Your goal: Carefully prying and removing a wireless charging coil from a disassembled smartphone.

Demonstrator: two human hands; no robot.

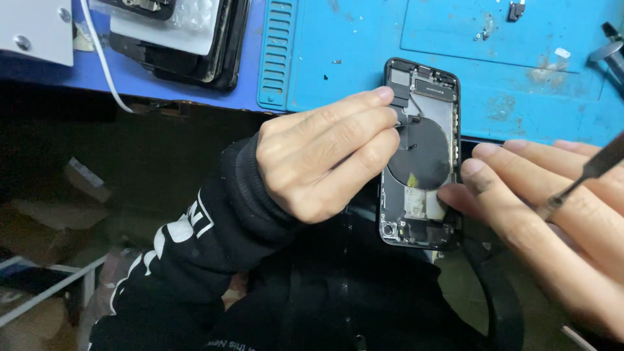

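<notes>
An opened black phone housing (422, 153) with a round black coil and small boards inside hangs over the front edge of a blue work mat (364, 52). My left hand (325, 159) grips the housing's left edge, fingertips lying on the parts near its upper left. My right hand (552, 214) touches the housing's right edge with its fingertips and holds a thin metal tool (582, 179) between the fingers, the tip pointing down-left.
A stack of dark phone parts and a white sheet (175, 39) lies at the back left, beside a white cable (101, 58) and a white box corner (36, 29). Small screws and bits dot the mat. A metal tool (608, 49) rests far right.
</notes>
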